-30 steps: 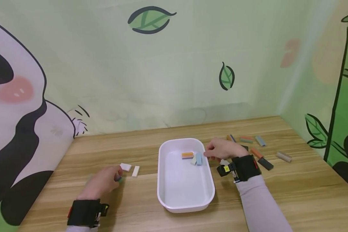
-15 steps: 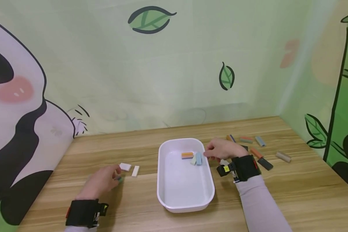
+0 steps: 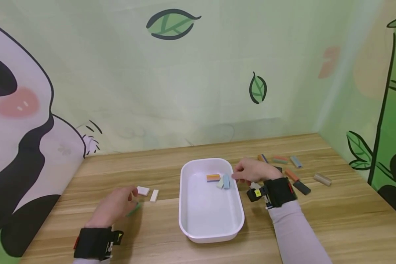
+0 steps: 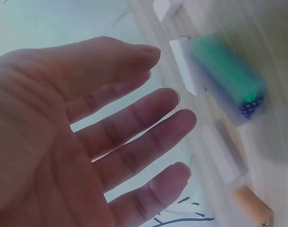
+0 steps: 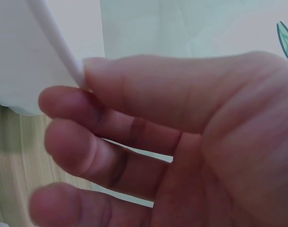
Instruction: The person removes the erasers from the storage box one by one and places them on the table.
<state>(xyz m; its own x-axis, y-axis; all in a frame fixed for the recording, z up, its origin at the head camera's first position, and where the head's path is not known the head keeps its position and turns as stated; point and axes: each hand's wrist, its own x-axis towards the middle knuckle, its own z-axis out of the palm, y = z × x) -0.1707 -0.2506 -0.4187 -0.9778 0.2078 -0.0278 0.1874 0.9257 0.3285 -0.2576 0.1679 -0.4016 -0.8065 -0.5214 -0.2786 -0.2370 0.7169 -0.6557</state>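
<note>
Over the left part of the table, my left hand (image 3: 113,207) has its fingers loosely extended and holds nothing. Just beyond its fingertips is a rectangular green-and-blue block (image 4: 229,75) with a dotted end; in the head view only its green side (image 3: 134,209) shows, partly hidden by the hand. Close by lie two white blocks (image 3: 154,195). My right hand (image 3: 255,170) pinches the right rim of a white plastic basin (image 3: 211,237) between thumb and index finger. Inside the basin are an orange striped block (image 3: 213,178), a light blue block (image 3: 226,182) and a pale block (image 3: 220,183).
Several coloured blocks lie on the table to the right, among them an orange-and-black one (image 3: 297,180) and a grey-brown one (image 3: 322,179). The left wrist view also shows a whitish block (image 4: 225,152) and an orange block (image 4: 252,206). A printed cloth backdrop (image 3: 198,110) borders the table.
My left fingers have come off the green-and-blue block, whose green side now shows below them; the hand has shifted slightly left. The right hand and the basin stay in place.
</note>
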